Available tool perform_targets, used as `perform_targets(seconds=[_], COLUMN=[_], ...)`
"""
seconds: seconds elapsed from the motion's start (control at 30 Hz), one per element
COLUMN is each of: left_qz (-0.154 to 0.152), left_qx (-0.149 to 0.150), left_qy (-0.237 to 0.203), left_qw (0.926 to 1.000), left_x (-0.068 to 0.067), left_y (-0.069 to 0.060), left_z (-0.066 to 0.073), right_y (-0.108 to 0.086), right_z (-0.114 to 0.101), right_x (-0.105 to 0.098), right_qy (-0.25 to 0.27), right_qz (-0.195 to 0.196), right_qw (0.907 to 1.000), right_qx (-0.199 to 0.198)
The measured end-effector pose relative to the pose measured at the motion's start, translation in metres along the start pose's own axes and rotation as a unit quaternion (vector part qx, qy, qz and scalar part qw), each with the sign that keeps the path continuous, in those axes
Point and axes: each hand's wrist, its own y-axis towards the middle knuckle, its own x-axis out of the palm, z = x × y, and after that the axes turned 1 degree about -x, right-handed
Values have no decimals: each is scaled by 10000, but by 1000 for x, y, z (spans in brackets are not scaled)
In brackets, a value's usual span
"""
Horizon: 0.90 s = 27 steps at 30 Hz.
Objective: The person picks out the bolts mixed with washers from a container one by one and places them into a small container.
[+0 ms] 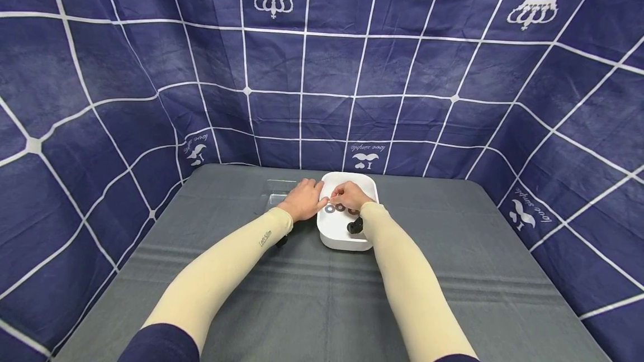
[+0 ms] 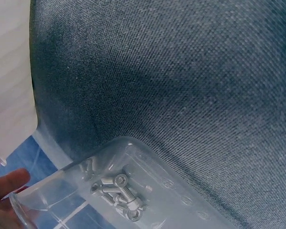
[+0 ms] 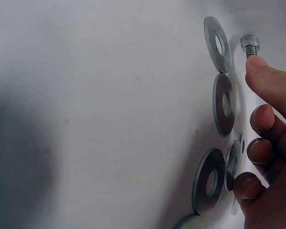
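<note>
Over the white tray [image 1: 347,243], my right hand [image 1: 349,194] pinches a silver socket-head screw [image 3: 250,44]; its head and a bit of thread stick out past the thumb. Several flat metal washers [image 3: 224,105] lie in the tray beside and below the curled fingers. My left hand [image 1: 304,199] lies between the tray and a clear plastic box [image 1: 275,200], its fingers loosely extended, the thumb reaching over the tray's left rim. In the left wrist view, fingers [image 2: 9,185] show by the box's rim. Several silver socket-head screws [image 2: 119,195] lie in that box.
A grey cloth [image 1: 302,306] covers the table. Blue cloth with white grid lines [image 1: 332,66] hangs at the back and both sides. Dark wrist-worn devices [image 1: 355,225] sit under the sleeves, the right one over the tray.
</note>
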Motion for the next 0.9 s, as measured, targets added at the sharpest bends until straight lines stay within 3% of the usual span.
perform_targets(seconds=[0.23,0.33,0.5,0.63,0.8,0.9], left_qz=[-136,-168,-72,39,49,30], left_qx=[-57,-53,-81,-114,-246,-432], left_qy=[53,-2,-4,-123,-223,-246], left_qw=[9999,9998,9999,9999,9994,9988], left_x=[-1,-3,-8,-11,-15,-15], left_y=[-3,-1,4,6,0,-6], left_z=[-1,-1,-4,-8,-15,-21], right_y=[-4,-4,-5,-8,-12,-12], right_z=[4,2,-8,-15,-20,-20], right_x=[-4,-11,-28,-38,-45,-47], right_qy=[18,-135,-427,-468,-380,-186], right_qz=[-28,39,271,293,219,184], right_qw=[10000,9998,9973,9970,9981,9980], right_qx=[28,-132,-538,-545,-425,-574])
